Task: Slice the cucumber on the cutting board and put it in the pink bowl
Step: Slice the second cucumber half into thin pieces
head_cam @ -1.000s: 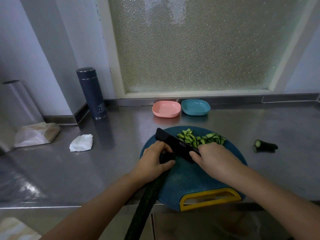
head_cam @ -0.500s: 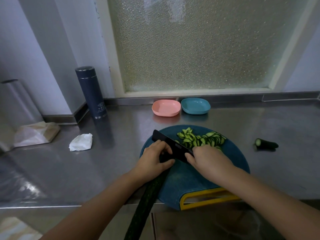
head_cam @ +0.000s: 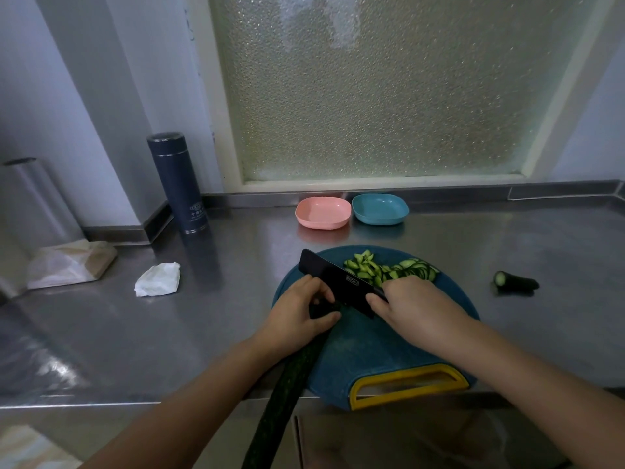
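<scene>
A long dark cucumber (head_cam: 287, 384) lies across the near left of the round blue cutting board (head_cam: 365, 350) and hangs off the counter edge. My left hand (head_cam: 297, 316) grips its far end. My right hand (head_cam: 416, 304) holds the handle of a black knife (head_cam: 338, 280), whose blade stands against the cucumber's cut end. A pile of cucumber slices (head_cam: 389, 270) lies at the far side of the board. The pink bowl (head_cam: 323, 213) sits empty beyond the board, near the window sill.
A blue bowl (head_cam: 380, 208) stands right of the pink one. A cut cucumber end (head_cam: 515, 282) lies on the steel counter to the right. A dark flask (head_cam: 177, 182), a crumpled tissue (head_cam: 157, 279) and a wrapped package (head_cam: 69, 264) are at the left.
The knife blade has shifted slightly left and away from me along the cucumber. My left hand keeps its hold on the cucumber.
</scene>
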Demonstrator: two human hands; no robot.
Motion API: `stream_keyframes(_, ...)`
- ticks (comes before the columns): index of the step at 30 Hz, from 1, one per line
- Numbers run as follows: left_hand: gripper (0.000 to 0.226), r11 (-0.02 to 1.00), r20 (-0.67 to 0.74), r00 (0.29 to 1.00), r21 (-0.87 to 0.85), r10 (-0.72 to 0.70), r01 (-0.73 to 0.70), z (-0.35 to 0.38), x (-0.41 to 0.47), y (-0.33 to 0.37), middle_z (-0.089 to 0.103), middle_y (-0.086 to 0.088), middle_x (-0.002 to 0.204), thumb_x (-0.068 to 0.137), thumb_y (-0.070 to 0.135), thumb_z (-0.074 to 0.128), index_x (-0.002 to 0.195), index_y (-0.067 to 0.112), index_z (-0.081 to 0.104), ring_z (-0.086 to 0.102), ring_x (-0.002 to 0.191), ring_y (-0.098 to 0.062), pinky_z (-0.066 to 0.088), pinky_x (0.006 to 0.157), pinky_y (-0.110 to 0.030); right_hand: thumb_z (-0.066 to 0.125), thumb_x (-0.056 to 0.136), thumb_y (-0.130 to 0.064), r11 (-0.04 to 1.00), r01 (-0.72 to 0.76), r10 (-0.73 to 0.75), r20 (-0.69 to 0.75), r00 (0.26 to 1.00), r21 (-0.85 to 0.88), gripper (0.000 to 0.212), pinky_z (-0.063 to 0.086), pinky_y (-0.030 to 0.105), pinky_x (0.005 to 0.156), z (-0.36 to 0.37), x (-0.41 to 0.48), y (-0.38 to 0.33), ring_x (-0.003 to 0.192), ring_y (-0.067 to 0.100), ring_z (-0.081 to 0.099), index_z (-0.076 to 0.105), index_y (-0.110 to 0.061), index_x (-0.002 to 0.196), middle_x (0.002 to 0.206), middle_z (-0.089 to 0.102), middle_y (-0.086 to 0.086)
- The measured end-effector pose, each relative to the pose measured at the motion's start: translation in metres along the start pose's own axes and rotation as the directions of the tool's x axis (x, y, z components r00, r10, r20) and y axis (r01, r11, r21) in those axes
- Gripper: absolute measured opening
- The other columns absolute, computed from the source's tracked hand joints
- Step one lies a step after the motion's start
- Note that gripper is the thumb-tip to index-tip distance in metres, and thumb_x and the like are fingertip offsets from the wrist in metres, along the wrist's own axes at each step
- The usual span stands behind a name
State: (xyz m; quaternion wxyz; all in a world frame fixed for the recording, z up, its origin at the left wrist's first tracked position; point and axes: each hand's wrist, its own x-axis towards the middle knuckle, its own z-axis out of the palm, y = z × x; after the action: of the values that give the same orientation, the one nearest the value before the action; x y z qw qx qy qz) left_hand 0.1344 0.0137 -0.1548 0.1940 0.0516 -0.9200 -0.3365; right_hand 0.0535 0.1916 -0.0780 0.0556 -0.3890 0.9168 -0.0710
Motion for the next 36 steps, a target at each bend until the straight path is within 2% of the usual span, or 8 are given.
stream_keyframes(3, 0.027, 1.000, -0.007, 1.000, 0.008, 0.010, -0.010, 0.000, 0.000, 0.000, 0.052, 0.014, 0.091, 0.076, 0.029, 0.072, 0.081, 0.039, 0.047, 0.049, 0.085, -0.003, 0.044, 0.073, -0.021, 0.037, 0.100, -0.041, 1.000, 0.010, -0.010, -0.003, 1.000, -0.005, 0.041, 0.045, 0.033, 0.063, -0.001, -0.001, -0.002, 0.068, 0.021, 0.055, 0.048, -0.017, 0.069, 0.068, 0.051, 0.000)
stream_keyframes(7, 0.024, 1.000, -0.005, 1.000, 0.013, 0.018, -0.018, 0.000, 0.001, -0.001, 0.051, 0.015, 0.090, 0.076, 0.029, 0.072, 0.082, 0.037, 0.049, 0.049, 0.086, -0.002, 0.042, 0.072, -0.017, 0.036, 0.100, -0.041, 1.000, 0.014, -0.015, -0.013, 1.000, -0.019, 0.039, 0.045, 0.033, 0.064, 0.001, -0.001, -0.003, 0.071, 0.022, 0.056, 0.054, -0.015, 0.078, 0.068, 0.049, -0.001)
stream_keyframes(12, 0.020, 1.000, 0.003, 1.000, 0.020, 0.015, -0.015, 0.000, 0.001, 0.001, 0.050, 0.015, 0.089, 0.077, 0.027, 0.072, 0.085, 0.029, 0.053, 0.048, 0.087, -0.001, 0.039, 0.070, -0.011, 0.034, 0.101, -0.041, 1.000, 0.019, -0.019, -0.016, 1.000, -0.024, 0.038, 0.047, 0.034, 0.066, 0.006, 0.001, -0.004, 0.073, 0.023, 0.057, 0.054, -0.016, 0.080, 0.069, 0.049, -0.001)
stream_keyframes(16, 0.020, 1.000, 0.001, 1.000, 0.026, 0.016, -0.016, 0.000, 0.000, 0.002, 0.049, 0.016, 0.088, 0.077, 0.027, 0.072, 0.085, 0.028, 0.053, 0.047, 0.086, -0.001, 0.038, 0.071, -0.012, 0.033, 0.101, -0.040, 0.999, 0.028, -0.028, -0.011, 1.000, -0.045, 0.042, 0.043, 0.031, 0.063, 0.016, 0.003, -0.007, 0.075, 0.023, 0.058, 0.062, -0.011, 0.092, 0.078, 0.056, 0.003)
stream_keyframes(20, 0.021, 0.999, -0.004, 1.000, 0.031, 0.019, -0.019, -0.001, 0.000, 0.002, 0.048, 0.018, 0.087, 0.077, 0.027, 0.072, 0.084, 0.030, 0.052, 0.046, 0.086, 0.001, 0.036, 0.072, -0.012, 0.033, 0.101, -0.041, 0.996, 0.012, -0.014, -0.024, 1.000, -0.086, 0.042, 0.040, 0.031, 0.063, 0.018, 0.004, -0.006, 0.079, 0.023, 0.059, 0.062, -0.011, 0.097, 0.089, 0.063, 0.006)
stream_keyframes(27, 0.027, 0.999, -0.004, 1.000, 0.042, 0.027, -0.027, 0.000, 0.001, 0.001, 0.048, 0.016, 0.088, 0.077, 0.029, 0.072, 0.079, 0.039, 0.047, 0.046, 0.088, 0.000, 0.039, 0.075, -0.017, 0.034, 0.101, -0.040, 0.998, 0.001, -0.003, -0.021, 1.000, -0.056, 0.041, 0.041, 0.030, 0.063, 0.011, -0.003, -0.004, 0.071, 0.020, 0.051, 0.062, -0.011, 0.094, 0.077, 0.053, 0.001)
stream_keyframes(32, 0.020, 0.999, 0.003, 1.000, 0.045, 0.023, -0.023, 0.000, 0.002, 0.003, 0.047, 0.018, 0.088, 0.078, 0.029, 0.071, 0.083, 0.031, 0.052, 0.046, 0.086, 0.003, 0.035, 0.071, -0.009, 0.034, 0.101, -0.041, 0.998, -0.007, 0.005, -0.021, 1.000, -0.060, 0.041, 0.043, 0.031, 0.065, 0.006, -0.005, -0.004, 0.080, 0.024, 0.060, 0.061, -0.012, 0.091, 0.078, 0.054, 0.001)
stream_keyframes(36, 0.020, 0.999, 0.002, 1.000, 0.035, 0.025, -0.025, 0.001, 0.003, 0.002, 0.047, 0.016, 0.088, 0.077, 0.027, 0.071, 0.082, 0.031, 0.052, 0.048, 0.084, 0.001, 0.039, 0.070, -0.012, 0.034, 0.101, -0.041, 0.999, -0.004, 0.003, -0.021, 1.000, -0.054, 0.040, 0.044, 0.033, 0.069, 0.004, -0.006, -0.003, 0.084, 0.026, 0.061, 0.060, -0.013, 0.089, 0.079, 0.054, 0.002)
